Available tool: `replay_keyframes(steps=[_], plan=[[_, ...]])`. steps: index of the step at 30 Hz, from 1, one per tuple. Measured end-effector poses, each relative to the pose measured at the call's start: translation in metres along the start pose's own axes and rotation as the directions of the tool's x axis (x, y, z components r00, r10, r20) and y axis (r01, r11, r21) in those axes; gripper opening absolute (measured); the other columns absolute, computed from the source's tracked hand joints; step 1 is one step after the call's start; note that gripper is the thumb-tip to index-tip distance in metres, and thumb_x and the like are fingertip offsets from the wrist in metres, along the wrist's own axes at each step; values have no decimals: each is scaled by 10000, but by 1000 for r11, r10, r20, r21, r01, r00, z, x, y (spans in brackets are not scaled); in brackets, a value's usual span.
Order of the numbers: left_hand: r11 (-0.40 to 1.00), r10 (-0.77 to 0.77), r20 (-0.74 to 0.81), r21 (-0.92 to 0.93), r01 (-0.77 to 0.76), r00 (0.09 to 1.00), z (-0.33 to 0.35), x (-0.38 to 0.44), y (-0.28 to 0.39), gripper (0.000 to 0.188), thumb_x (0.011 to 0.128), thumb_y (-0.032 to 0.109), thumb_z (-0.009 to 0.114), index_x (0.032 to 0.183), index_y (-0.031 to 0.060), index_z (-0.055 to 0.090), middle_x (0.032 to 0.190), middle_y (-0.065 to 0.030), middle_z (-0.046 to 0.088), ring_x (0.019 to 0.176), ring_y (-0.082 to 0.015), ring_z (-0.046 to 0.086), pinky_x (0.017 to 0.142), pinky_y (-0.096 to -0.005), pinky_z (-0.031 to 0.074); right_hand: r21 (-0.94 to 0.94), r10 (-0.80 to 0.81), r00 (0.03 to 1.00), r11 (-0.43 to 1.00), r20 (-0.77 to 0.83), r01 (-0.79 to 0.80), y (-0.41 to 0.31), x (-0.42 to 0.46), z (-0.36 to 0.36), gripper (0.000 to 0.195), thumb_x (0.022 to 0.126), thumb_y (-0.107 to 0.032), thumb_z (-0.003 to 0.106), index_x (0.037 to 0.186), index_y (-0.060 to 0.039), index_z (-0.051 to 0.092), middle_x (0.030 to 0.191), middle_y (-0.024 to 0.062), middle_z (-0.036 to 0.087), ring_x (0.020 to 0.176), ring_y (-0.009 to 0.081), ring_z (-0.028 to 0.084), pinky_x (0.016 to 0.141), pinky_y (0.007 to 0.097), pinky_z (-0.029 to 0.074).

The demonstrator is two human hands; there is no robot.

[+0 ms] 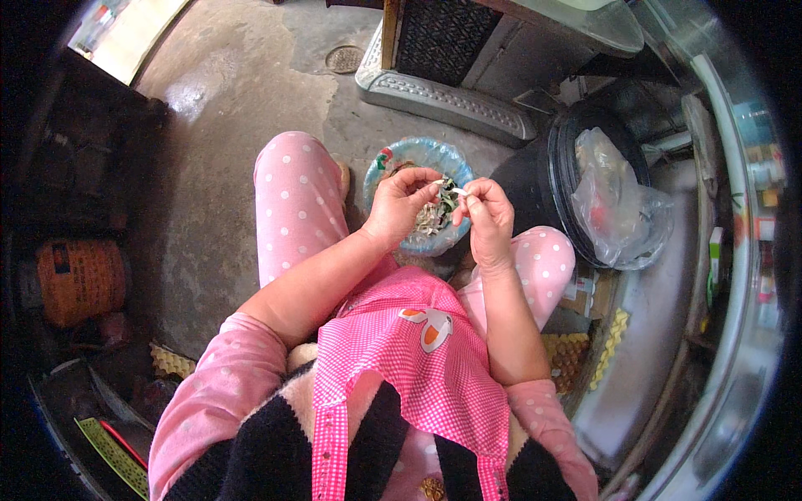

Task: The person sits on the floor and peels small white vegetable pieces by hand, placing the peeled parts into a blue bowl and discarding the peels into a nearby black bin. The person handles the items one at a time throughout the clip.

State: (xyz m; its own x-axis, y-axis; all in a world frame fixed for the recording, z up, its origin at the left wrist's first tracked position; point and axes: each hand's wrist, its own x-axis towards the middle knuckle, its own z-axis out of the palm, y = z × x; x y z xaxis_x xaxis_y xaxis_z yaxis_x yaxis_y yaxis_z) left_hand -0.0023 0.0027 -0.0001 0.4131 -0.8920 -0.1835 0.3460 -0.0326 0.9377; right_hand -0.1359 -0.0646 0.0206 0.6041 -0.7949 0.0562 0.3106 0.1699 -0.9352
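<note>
Both hands are raised over a round bin lined with a pale blue plastic bag (pixel 460 164), which stands on the floor between the knees. Whitish and green plant scraps (pixel 426 220) lie inside it. Between the thumb and fingers of my left hand (pixel 404 199) is a small whitish piece (pixel 439 181), probably plant matter. My right hand (pixel 487 216), just beside it, pinches a short white strip (pixel 460 191) of similar stuff. The fingertips nearly meet, and they partly hide the pieces and the scraps below. A pink checked apron (pixel 401 338) covers the lap.
A large black tub (pixel 554 188) with a clear plastic bag (pixel 601 213) on it stands at the right. Ahead is a grey metal base (pixel 438 103) under a cabinet. Egg trays (pixel 567 360) lie low at the right. An orange package (pixel 81 282) sits at the left.
</note>
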Motion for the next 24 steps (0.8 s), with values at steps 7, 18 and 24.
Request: replay_keyframes(steps=[7, 18, 24], plan=[[975, -13, 37, -222, 20, 999, 2, -2, 1, 258, 821, 23, 568, 1076, -8, 551, 926, -43, 586, 805, -110, 564, 741, -237, 475, -612, -118, 986, 791, -114, 24, 13, 6, -4, 81, 821, -60, 553, 885, -12, 564, 777, 35, 587, 615, 103, 540, 550, 234, 443], [867, -133, 102, -470, 166, 986, 2, -4, 1, 292, 819, 14, 556, 1105, -33, 523, 962, -93, 580, 810, -162, 587, 790, -262, 479, -611, -157, 986, 786, -62, 87, 17, 7, -4, 35, 795, -27, 558, 818, -22, 533, 815, 53, 574, 683, 134, 564, 581, 241, 451], [846, -131, 98, -507, 163, 986, 2, -6, 1, 283, 817, 17, 559, 1093, -34, 524, 975, -107, 576, 827, -173, 589, 811, -273, 475, -592, -159, 987, 796, -1, 127, 8, 6, 4, 74, 786, -22, 578, 844, -23, 532, 842, 55, 565, 729, 130, 562, 605, 235, 457]])
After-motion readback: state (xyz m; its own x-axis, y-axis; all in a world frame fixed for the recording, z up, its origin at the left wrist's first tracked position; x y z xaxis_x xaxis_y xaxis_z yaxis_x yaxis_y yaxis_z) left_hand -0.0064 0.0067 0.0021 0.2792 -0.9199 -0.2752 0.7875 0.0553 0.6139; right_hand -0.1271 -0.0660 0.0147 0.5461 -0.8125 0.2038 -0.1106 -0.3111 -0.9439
